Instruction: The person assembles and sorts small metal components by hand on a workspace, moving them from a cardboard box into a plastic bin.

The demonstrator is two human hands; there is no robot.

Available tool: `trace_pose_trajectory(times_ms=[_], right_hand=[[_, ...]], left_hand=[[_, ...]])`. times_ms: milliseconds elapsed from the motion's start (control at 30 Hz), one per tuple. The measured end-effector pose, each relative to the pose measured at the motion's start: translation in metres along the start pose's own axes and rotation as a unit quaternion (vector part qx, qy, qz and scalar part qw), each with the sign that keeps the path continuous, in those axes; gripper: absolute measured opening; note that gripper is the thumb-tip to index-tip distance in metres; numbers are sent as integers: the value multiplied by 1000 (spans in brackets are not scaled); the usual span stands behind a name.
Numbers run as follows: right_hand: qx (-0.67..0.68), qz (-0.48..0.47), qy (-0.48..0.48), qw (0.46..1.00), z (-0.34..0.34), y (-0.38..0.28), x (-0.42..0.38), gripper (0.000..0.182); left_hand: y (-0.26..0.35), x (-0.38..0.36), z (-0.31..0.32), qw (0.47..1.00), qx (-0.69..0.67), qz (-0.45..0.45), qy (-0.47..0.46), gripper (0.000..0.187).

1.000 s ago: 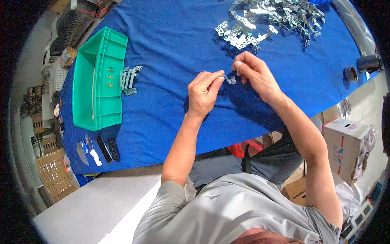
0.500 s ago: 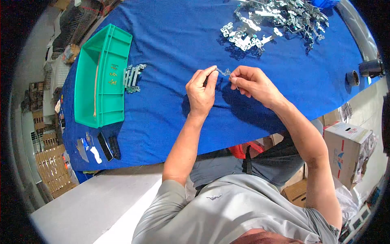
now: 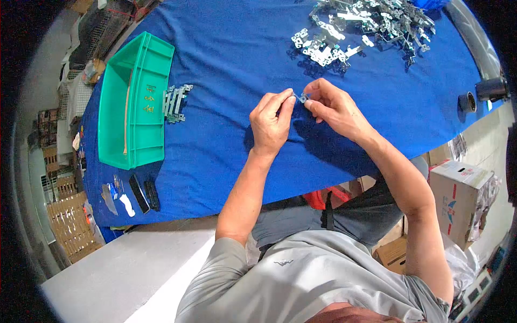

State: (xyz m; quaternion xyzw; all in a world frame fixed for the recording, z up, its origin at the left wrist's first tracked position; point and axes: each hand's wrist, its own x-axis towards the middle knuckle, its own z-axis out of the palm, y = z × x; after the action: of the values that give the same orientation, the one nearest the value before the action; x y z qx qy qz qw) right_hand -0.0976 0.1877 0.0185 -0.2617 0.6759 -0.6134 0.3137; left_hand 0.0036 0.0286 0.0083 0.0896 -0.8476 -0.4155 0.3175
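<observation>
A small metal bracket (image 3: 303, 98) is held between both hands above the blue cloth. My left hand (image 3: 272, 119) pinches its left end between thumb and fingertips, which cover much of that end. At its right end, the thumb and forefinger of my right hand (image 3: 335, 109) are closed on it. Farther off, a heap of similar metal brackets (image 3: 371, 27) lies at the back right of the table. Several more brackets (image 3: 175, 104) sit side by side in a row against the green bin.
The green plastic bin (image 3: 149, 129) stands at the left on the blue cloth (image 3: 221, 64). Near the left front edge lie a black phone-like object (image 3: 139, 194) and small tools. A roll of tape (image 3: 467, 103) is at the right edge, and a carton (image 3: 460, 180) stands beyond it.
The bracket has turned in my fingers, and less of it shows. My left hand has shifted slightly right, bringing the fingertips of both hands closer together.
</observation>
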Motion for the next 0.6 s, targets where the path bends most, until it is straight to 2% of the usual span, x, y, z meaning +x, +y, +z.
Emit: trace_pose_trajectory(times_ms=[67,167,233,367,433,467,500,533,567,600], right_hand=[[-6,-10,-10,1000,-2,-1,0,17],[-54,26,-34,998,-5,-1,1,16],[-148,-61,9,987,-5,2,1,16],[-49,-77,51,995,-4,-1,2,17],[34,-38,60,997,-7,-3,3,18],[54,0,36,998,-10,-5,3,19],[56,-1,35,998,-10,-7,3,19],[62,48,-10,997,-10,-10,2,19],[68,98,-55,991,-9,-11,1,19],[64,103,-72,990,-7,-10,0,18]], left_hand=[[0,0,0,1000,0,10,1,16],[2,0,-1,1000,-1,18,-6,17],[6,1,-2,1000,13,5,-21,14],[3,0,0,1000,-1,8,-17,14],[-1,1,-1,1000,-5,-4,-2,15],[-4,0,-1,1000,-3,-3,-2,15],[-7,-1,-2,998,-40,-58,-5,16],[-9,-2,-2,991,-79,-113,-9,16],[-12,-3,-1,991,-79,-112,-10,16],[-13,-3,-1,992,-79,-101,-10,17]])
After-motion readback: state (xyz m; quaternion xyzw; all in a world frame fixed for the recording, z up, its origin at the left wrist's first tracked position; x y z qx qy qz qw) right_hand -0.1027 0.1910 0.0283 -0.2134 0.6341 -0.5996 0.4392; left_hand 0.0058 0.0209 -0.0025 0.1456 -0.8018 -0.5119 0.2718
